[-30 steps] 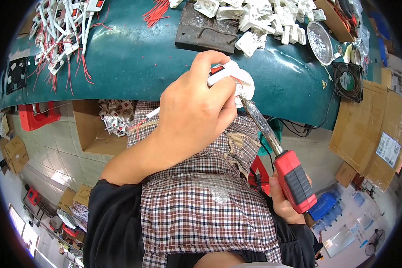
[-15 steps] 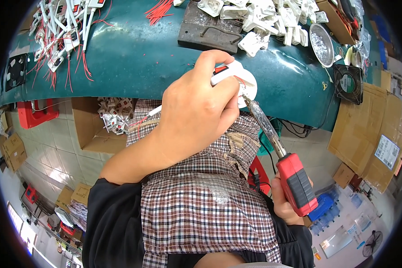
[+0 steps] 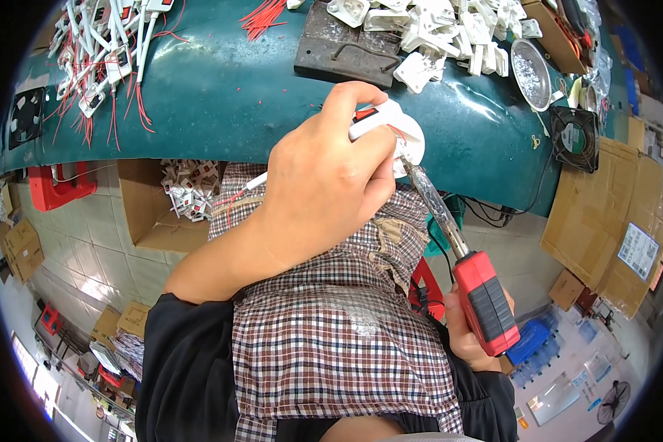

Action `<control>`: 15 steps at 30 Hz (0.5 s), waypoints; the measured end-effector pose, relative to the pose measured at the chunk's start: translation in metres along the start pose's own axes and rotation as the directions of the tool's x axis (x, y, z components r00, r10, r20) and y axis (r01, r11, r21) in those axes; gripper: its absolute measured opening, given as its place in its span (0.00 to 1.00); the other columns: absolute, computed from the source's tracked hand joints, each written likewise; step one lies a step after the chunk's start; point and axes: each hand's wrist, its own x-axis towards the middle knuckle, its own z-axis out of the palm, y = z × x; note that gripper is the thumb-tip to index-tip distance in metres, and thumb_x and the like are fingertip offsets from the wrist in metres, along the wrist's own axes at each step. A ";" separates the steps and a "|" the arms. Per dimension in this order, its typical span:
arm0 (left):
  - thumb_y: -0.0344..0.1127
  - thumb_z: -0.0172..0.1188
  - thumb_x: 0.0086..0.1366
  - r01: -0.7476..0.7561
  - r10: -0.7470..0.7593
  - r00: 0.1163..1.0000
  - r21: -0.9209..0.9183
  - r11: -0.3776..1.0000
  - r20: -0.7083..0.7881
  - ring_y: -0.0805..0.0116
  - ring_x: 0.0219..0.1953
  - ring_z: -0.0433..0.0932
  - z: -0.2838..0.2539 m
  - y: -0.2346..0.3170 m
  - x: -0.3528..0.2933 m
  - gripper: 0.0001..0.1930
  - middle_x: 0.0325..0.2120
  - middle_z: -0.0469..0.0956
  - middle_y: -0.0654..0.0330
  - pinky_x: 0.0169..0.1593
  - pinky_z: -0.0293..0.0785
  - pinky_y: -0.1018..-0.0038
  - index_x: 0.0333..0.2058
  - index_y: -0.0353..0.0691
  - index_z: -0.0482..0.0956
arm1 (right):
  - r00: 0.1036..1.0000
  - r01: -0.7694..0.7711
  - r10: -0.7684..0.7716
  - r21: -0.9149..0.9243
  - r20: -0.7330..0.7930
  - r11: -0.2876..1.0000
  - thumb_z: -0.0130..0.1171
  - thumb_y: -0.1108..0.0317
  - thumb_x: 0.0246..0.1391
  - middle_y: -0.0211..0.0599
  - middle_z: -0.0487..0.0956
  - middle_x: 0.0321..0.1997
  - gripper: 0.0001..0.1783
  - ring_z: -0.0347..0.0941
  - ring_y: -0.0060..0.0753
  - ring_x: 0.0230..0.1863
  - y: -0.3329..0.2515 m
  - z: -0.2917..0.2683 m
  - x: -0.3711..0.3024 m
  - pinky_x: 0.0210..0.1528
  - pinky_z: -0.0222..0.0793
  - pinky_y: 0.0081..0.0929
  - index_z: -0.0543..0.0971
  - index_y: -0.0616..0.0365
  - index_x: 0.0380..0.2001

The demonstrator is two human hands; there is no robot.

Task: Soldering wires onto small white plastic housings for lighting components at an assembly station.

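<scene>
My left hand (image 3: 324, 177) is closed on a white plastic switch housing (image 3: 413, 138) with a red rocker switch, near the front edge of the green table. A thin red wire shows at the housing, and a white cable (image 3: 255, 182) comes out on the other side of the hand. My right hand (image 3: 468, 331) grips the red and black handle of a soldering iron (image 3: 486, 303). The iron's tip meets the inner side of the housing; the exact contact point is too small to make out.
A dark metal block (image 3: 346, 55) with a handle lies beyond my hands, beside a heap of white housings (image 3: 449, 29). A metal dish (image 3: 530, 74) and a small fan (image 3: 575, 138) stand at right. Wired switches (image 3: 110, 59) and red wires (image 3: 261, 18) lie left. Below is a cardboard box (image 3: 144, 214).
The soldering iron's handle has shifted slightly to the left and up with my right hand. My left hand and the housing stay almost still.
</scene>
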 end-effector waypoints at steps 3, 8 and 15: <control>0.25 0.69 0.47 0.000 0.000 1.000 0.000 1.000 0.004 0.62 0.29 0.82 0.000 0.001 0.000 0.09 0.50 0.76 0.56 0.32 0.77 0.70 0.26 0.43 0.77 | 0.999 0.040 -0.040 -0.040 0.005 0.998 0.67 0.83 0.42 0.42 0.78 0.27 0.12 0.77 0.37 0.24 -0.002 -0.003 0.000 0.27 0.70 0.25 0.77 0.67 0.32; 0.25 0.69 0.48 0.001 -0.001 1.000 -0.013 1.000 0.013 0.61 0.30 0.82 -0.003 -0.001 0.002 0.09 0.50 0.76 0.56 0.32 0.78 0.70 0.26 0.43 0.77 | 0.996 -0.094 0.094 -0.114 -0.008 0.989 0.68 0.78 0.47 0.42 0.78 0.28 0.09 0.78 0.38 0.26 0.002 -0.012 -0.025 0.30 0.72 0.29 0.78 0.64 0.33; 0.26 0.69 0.47 -0.003 0.003 1.000 0.005 1.000 0.030 0.61 0.31 0.83 -0.002 -0.001 0.003 0.09 0.50 0.76 0.56 0.33 0.78 0.70 0.27 0.43 0.77 | 0.871 -0.044 0.230 0.397 -0.435 0.917 0.55 0.73 0.65 0.34 0.73 0.33 0.10 0.61 0.17 0.19 0.021 0.016 0.018 0.21 0.61 0.20 0.72 0.65 0.47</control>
